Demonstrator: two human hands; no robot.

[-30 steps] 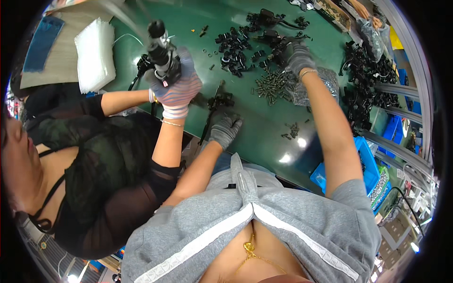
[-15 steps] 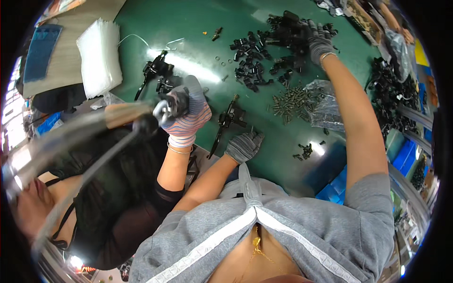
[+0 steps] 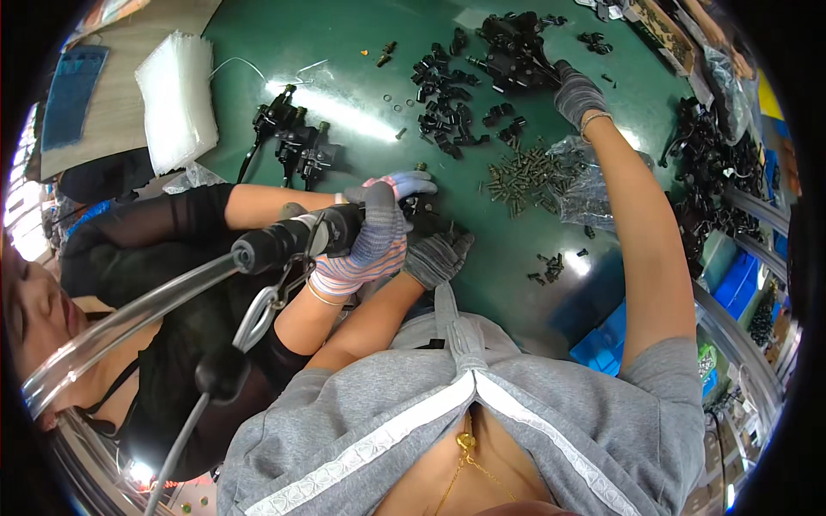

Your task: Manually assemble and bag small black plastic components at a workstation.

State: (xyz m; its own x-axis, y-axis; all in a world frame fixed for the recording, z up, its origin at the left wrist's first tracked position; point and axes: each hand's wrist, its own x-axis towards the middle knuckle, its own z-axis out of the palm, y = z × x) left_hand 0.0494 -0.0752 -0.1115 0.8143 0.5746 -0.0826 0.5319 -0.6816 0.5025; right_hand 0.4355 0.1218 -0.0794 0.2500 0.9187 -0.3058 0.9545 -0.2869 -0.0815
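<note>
My left hand (image 3: pixel 437 258), in a grey striped glove, rests on the green table with fingers stretched out and nothing visible in them. Just beyond it lies a black lever assembly (image 3: pixel 419 205), mostly covered by a co-worker's gloved hands (image 3: pixel 379 225). One of those hands grips a black power screwdriver (image 3: pixel 280 245) with a clear hose. At the far right, my right hand (image 3: pixel 581 96), gloved alike, is closed on the end of a lever at a heap of black lever assemblies (image 3: pixel 516 56); its fingertips are partly hidden.
Black clamps (image 3: pixel 443 95) lie left of the heap. Loose screws (image 3: pixel 520 176) spread beside a clear plastic bag (image 3: pixel 589 193), with a smaller screw group (image 3: pixel 546 269) nearer me. Lever assemblies (image 3: pixel 297 142) and white foam sheets (image 3: pixel 176 103) are at left. A blue bin (image 3: pixel 602 340) stands near right.
The co-worker's screwdriver has come down and right over the assembly, and a second hand has reached in. My right hand has gone from spread over the heap to closed on a lever.
</note>
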